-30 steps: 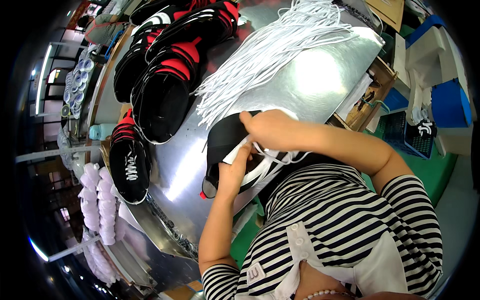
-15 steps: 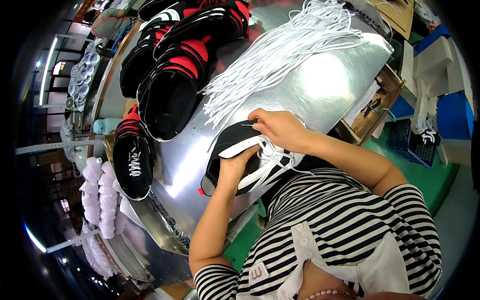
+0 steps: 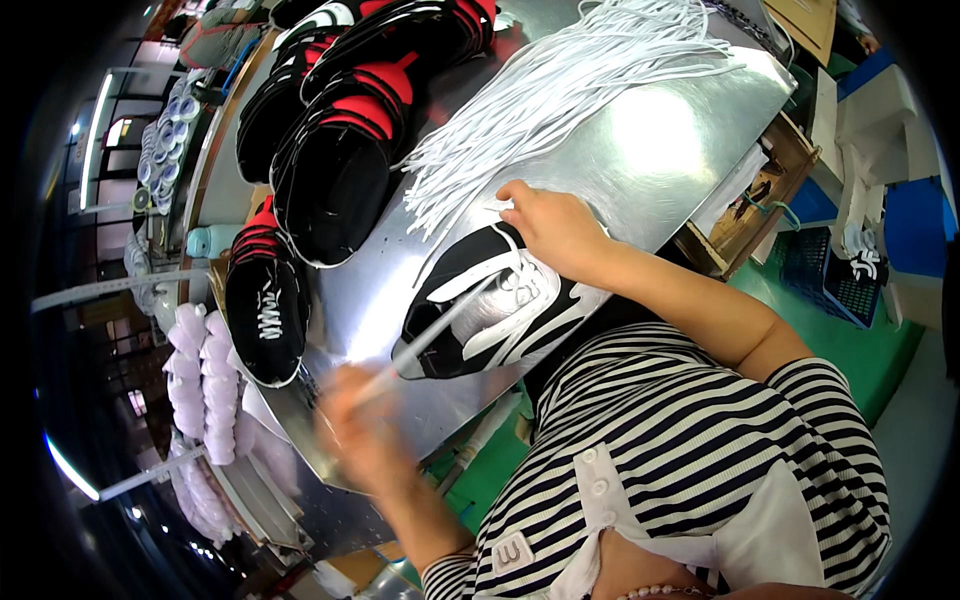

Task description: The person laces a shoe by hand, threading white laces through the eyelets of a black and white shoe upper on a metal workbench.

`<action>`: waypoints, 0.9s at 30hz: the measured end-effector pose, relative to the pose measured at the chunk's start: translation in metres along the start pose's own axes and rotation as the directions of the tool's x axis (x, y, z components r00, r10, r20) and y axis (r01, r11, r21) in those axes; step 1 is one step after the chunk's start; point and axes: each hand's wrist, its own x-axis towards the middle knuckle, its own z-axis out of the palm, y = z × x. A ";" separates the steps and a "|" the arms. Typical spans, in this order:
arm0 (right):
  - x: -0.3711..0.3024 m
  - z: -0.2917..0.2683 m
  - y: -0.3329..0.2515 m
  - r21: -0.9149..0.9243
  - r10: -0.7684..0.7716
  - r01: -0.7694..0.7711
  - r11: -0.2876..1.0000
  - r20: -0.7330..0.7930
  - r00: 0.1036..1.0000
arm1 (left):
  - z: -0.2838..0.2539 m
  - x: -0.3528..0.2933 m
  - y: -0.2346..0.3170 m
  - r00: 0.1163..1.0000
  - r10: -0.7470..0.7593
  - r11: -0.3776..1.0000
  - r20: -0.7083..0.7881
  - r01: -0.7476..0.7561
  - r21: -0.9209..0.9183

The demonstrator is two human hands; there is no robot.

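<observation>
A black and white shoe upper [image 3: 520, 325] lies on the metal tabletop in front of me, its toe toward the left hand's side and its opening showing. White shoelace [image 3: 440, 322] runs straight from its eyelets down to my left hand [image 3: 365, 425], which is blurred by motion but closed on it, off the shoe's lower left. My right hand [image 3: 555, 232] rests at the upper edge of the shoe, thumb and finger pinched together on a bit of white lace. Loose white laces [image 3: 570, 100] lie in a bundle beyond the shoe.
Stacked black shoe uppers with red tongues [image 3: 340, 160] stand at the far left, with a single laced black upper [image 3: 265, 310] nearer. An open wooden drawer [image 3: 750, 195] sits at the table's right edge. A dark blue basket [image 3: 825, 280] stands beyond it.
My left hand has come out of the shoe's opening and swung down and left, drawing a lace taut. My right hand has shifted slightly up, still pinching at the shoe's edge.
</observation>
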 end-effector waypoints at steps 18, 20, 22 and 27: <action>0.017 -0.106 0.031 -0.308 -0.374 0.257 0.916 -0.426 0.824 | 0.083 -0.005 -0.050 0.962 -0.067 0.948 0.266 -0.022 0.317; 0.002 -0.132 0.026 -0.237 -0.291 0.205 0.950 -0.420 0.860 | 0.081 -0.006 -0.055 0.957 -0.103 0.946 0.272 0.010 0.323; -0.027 -0.125 0.026 -0.103 -0.076 0.052 0.993 -0.251 0.965 | 0.082 0.002 -0.042 0.919 -0.014 0.938 0.395 -0.124 0.322; -0.095 -0.082 -0.010 0.630 0.056 -0.243 0.738 0.302 0.952 | 0.078 0.002 -0.029 0.924 -0.065 0.967 0.377 -0.035 0.252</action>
